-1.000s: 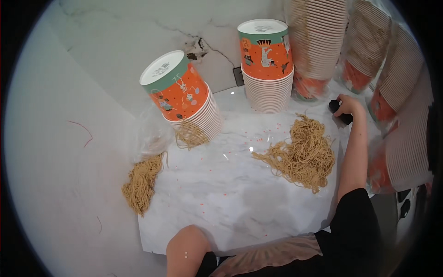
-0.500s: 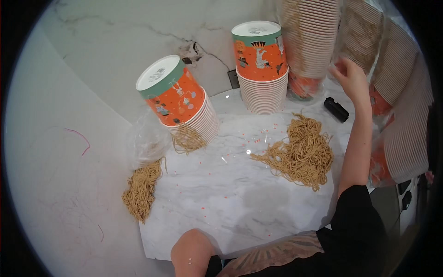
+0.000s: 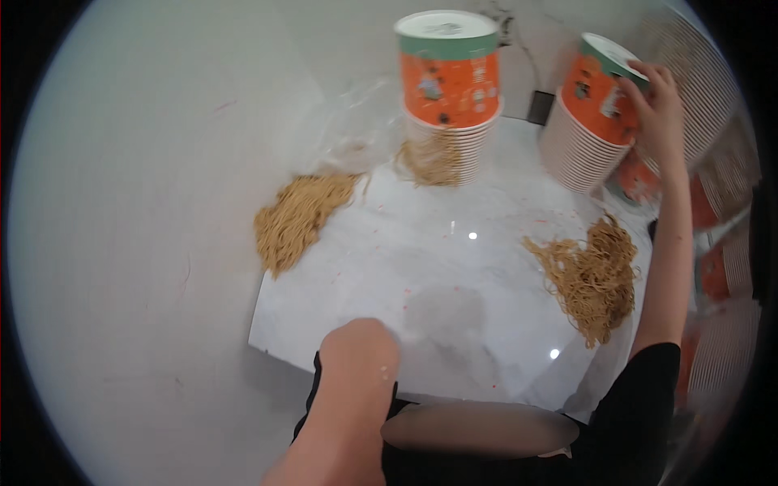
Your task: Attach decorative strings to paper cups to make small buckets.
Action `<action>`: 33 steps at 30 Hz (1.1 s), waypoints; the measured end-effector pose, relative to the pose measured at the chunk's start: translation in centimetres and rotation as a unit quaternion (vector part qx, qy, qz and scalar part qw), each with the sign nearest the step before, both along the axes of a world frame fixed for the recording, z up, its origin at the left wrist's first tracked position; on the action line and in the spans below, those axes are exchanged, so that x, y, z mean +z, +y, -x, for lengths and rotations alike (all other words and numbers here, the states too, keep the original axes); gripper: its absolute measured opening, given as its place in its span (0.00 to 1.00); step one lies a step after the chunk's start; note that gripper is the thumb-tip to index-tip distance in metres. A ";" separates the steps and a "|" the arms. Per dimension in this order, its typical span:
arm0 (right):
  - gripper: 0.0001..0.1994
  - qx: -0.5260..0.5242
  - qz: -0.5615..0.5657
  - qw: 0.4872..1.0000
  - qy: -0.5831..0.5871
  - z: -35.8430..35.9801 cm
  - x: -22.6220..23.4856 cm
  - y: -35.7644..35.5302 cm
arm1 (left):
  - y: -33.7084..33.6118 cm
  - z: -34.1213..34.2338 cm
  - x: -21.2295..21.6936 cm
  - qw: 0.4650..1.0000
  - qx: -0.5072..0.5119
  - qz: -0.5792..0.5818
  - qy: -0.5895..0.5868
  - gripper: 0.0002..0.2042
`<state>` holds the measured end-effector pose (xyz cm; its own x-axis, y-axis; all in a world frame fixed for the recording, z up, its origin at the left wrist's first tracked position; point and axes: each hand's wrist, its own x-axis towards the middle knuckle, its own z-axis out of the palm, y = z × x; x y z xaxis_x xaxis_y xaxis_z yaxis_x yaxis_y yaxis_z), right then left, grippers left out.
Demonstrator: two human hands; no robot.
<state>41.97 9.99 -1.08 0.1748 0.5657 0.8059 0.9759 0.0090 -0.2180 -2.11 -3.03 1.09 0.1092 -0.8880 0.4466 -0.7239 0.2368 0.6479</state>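
Fingers spread apart and curved, my right hand [image 3: 658, 101] is at the top of the right stack of upside-down paper buckets [image 3: 587, 113]. Its thumb overlaps the green and orange wall, and the fingertips lie by the white base; whether they press on it is unclear. Below that stack lies a loose heap of tan noodle-like strands [image 3: 598, 283]. A second bucket stack [image 3: 450, 89] stands farther left, with strands [image 3: 439, 158] at its lower rims. My left hand does not show; a rounded bare limb [image 3: 356, 381] rises from the lower edge, its fingers not visible.
A clear plastic bag [image 3: 356, 134] and another tan bundle of strands [image 3: 300, 215] lie at the left table edge. Tall bagged bucket stacks [image 3: 697, 89] crowd the right side. Small red bits dot the white marbled tabletop [image 3: 429, 251]. A black box [image 3: 541, 107] sits between the stacks.
The view has swung, shifting the stacks rightward and up. My right hand has come from beside the bagged stack to the top of the right bucket stack.
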 end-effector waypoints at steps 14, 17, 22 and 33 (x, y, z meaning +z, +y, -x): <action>0.13 0.074 0.019 0.994 0.080 -4.4 0.2 3.2 | 1.8 -1.0 0.5 0.976 -0.129 -0.160 -0.076 0.23; 0.15 0.060 -0.016 0.997 0.051 -3.9 1.5 3.1 | 1.0 -1.4 -0.5 0.972 -0.178 -0.143 -0.051 0.22; 0.12 0.064 -0.109 0.991 0.043 -4.8 5.8 1.9 | 1.1 -2.0 -2.2 0.963 -0.247 -0.107 -0.031 0.22; 0.11 0.235 -0.292 0.927 0.024 5.3 6.9 -8.1 | 11.6 -3.9 -1.1 0.984 0.132 0.046 -0.110 0.22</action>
